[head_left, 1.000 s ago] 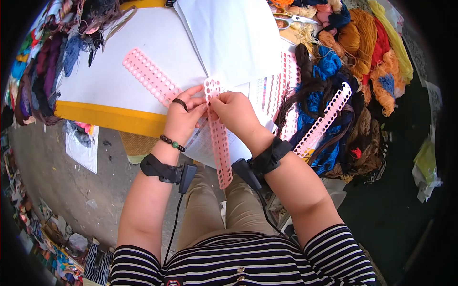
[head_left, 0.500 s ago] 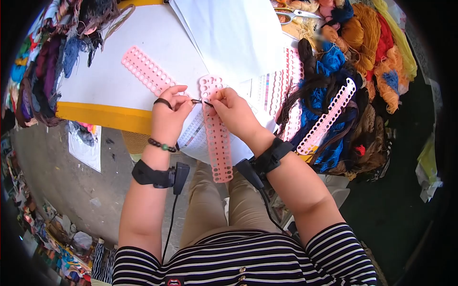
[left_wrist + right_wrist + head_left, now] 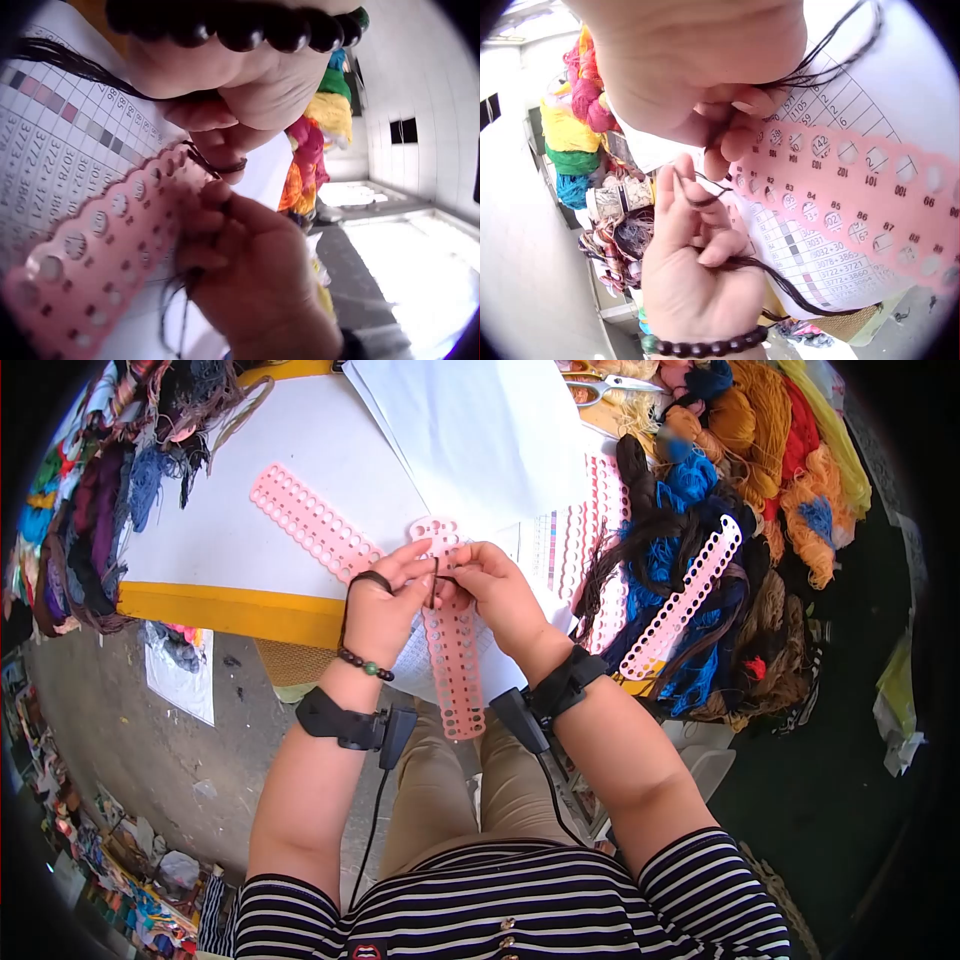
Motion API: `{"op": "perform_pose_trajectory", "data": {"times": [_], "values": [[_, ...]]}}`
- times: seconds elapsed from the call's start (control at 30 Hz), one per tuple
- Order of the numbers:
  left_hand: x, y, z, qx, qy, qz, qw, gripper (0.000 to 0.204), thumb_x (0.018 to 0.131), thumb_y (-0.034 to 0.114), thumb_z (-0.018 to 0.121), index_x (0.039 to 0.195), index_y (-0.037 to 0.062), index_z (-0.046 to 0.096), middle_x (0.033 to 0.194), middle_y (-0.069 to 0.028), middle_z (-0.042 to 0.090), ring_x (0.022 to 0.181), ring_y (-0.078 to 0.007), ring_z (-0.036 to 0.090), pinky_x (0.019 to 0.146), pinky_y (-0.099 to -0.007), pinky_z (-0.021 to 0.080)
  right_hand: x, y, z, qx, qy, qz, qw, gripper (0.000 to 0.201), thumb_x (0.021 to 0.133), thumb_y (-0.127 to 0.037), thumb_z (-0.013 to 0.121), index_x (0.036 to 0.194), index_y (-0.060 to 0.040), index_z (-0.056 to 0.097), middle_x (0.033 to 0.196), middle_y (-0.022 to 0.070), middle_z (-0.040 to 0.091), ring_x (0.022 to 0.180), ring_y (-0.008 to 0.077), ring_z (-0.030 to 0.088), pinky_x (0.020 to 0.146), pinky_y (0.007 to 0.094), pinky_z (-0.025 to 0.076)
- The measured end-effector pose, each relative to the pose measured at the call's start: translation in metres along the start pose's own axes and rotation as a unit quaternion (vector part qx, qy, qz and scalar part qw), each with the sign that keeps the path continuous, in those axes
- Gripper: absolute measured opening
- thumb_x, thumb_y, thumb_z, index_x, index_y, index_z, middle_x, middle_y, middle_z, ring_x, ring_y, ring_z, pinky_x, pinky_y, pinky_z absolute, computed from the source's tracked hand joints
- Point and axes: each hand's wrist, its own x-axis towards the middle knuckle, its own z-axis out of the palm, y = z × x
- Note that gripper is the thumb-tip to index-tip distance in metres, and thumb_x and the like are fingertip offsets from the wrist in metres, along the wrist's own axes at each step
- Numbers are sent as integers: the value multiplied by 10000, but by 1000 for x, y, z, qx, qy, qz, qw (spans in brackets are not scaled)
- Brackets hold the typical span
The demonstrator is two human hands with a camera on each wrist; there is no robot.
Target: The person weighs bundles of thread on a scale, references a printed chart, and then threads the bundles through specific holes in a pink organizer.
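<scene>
A long pink thread card [image 3: 455, 675] with numbered holes along both edges lies between the hands, its near end over the person's legs. Dark thread [image 3: 434, 582] runs through the fingers beside the card's upper part. The left hand [image 3: 385, 605] pinches this thread, and a strand loops over its fingers in the right wrist view, with a dark bundle [image 3: 795, 292] trailing from under the palm. Close by, the right hand [image 3: 500, 595] has thumb and forefinger pinched on the thread at the card's edge; a thin loop [image 3: 855, 56] hangs behind it. The fingertips partly hide the hole.
A second pink card [image 3: 310, 520] lies on the white board at left. Printed colour charts and white paper [image 3: 480, 440] spread beyond the hands. At right, skeins of yarn [image 3: 690, 480] bear another pink card [image 3: 685, 600], with scissors [image 3: 610, 384] above. More thread hangs at far left.
The left hand drew away leftward with thread stretched between the hands, then came back right to the card. Thread now stands upright between the fingertips. The right hand has shifted only slightly.
</scene>
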Motion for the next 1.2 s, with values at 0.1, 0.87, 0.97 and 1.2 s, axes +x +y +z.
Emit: {"op": "perform_pose_trajectory", "data": {"times": [0.1, 0.87, 0.97, 1.2], "values": [[-3, 8, 9, 248, -66, 14, 966, 485, 811, -56, 547, 1289, 8, 496, 1024, -71, 661, 733, -67, 568, 632, -211, 480, -1, -6, -7, -9, 9, 31, 999, 92, 887, -58, 521, 978, -45, 524, 742, 50, 623, 686, 132, 596, 628, 254, 450], [-37, 41, -39, -221, 111, -80, 966, 258, 942, 65, 474, 1193, 81, 534, 793, 20, 492, 573, -25, 370, 460, -151, 288, -33, -14, -38, -435, 51, 3, 899, 229, 798, -249, 674, 768, -29, 619, 605, 78, 554, 562, 171, 530, 570, 322, 434], [-60, 48, -65, -333, 115, -49, 935, 218, 961, 109, 470, 1161, 88, 555, 810, 26, 514, 571, -26, 372, 451, -150, 281, -30, -6, -39, -377, 46, 28, 925, 226, 789, -254, 673, 770, -32, 637, 602, 83, 560, 575, 171, 553, 575, 317, 440], [-108, 73, -200, -391, 252, 44, 884, 282, 937, 199, 546, 1194, 84, 548, 877, 36, 595, 534, -19, 386, 408, -155, 249, -44, -32, -85, -474, 140, -22, 869, 229, 784, -233, 670, 769, -12, 614, 622, 121, 575, 575, 197, 562, 571, 355, 437]]}}
